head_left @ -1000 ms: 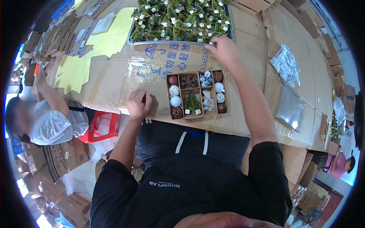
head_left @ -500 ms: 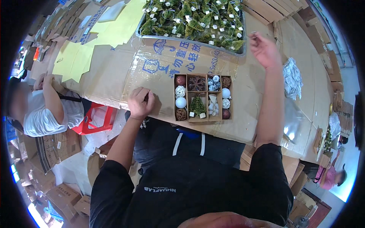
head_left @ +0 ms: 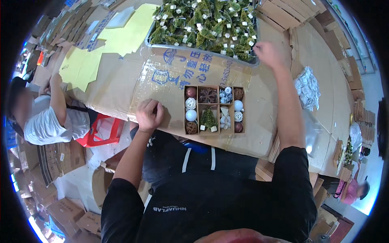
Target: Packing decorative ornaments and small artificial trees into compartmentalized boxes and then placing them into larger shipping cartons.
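Packing workshop: cardboard-covered table (head_left: 121, 81), stacked cartons (head_left: 52, 158), ornament tray (head_left: 202, 24).

cardboard box (head_left: 214, 110) matt | table covering (head_left: 121, 81) brown card, tape glossy

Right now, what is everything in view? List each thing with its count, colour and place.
Divided gift box: one, brown, table centre, holding ornament balls and a small green tree.
Metal tray: one, grey, far side, full of small green trees with white tags.
Cardboard sheet: one, brown with blue print, covering the table.
Yellow sheets: several, far left.
Clear bags: a few, silvery, right.
Red stool: one, left.
Co-worker: one, white shirt, left.
Left hand: resting on the cardboard beside the box.
Right hand: raised at the tray's right end.
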### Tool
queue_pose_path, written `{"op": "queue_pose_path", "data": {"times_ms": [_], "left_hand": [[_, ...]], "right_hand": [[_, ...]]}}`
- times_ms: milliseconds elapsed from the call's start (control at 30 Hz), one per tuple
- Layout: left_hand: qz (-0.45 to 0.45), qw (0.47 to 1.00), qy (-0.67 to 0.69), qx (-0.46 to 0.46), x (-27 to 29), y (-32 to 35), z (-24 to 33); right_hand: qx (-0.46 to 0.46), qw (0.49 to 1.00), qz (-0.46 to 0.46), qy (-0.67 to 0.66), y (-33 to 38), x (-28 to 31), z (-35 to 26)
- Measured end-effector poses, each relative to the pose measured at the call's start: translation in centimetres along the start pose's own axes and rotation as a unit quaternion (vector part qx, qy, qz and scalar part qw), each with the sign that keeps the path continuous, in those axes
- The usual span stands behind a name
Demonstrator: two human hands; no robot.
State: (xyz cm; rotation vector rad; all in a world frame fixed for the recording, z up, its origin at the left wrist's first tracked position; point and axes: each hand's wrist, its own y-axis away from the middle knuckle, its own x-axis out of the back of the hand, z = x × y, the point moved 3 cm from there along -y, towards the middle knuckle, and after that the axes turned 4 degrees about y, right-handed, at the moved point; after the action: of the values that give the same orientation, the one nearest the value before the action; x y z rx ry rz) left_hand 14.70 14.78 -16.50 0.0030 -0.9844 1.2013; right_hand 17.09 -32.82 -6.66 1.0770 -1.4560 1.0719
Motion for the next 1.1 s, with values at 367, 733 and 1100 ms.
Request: {"op": "queue_pose_path", "data": {"times_ms": [367,733,1100], "left_hand": [[-0.027,0.999,-0.025,-0.007,-0.2,-0.7,0.1],[0.021,0.995,0.091,0.015,0.5,-2.1,3.1],[-0.286,0.893,0.34,0.072,-2.2,-4.8,20.1]], "right_hand": [[-0.102,0.952,0.013,-0.288,0.5,0.0,1.4],[0.051,0.93,0.064,-0.358,8.9,14.1,-8.0],[0.125,0.831,-0.13,-0.525,16.5,10.4,-14.6]]}}
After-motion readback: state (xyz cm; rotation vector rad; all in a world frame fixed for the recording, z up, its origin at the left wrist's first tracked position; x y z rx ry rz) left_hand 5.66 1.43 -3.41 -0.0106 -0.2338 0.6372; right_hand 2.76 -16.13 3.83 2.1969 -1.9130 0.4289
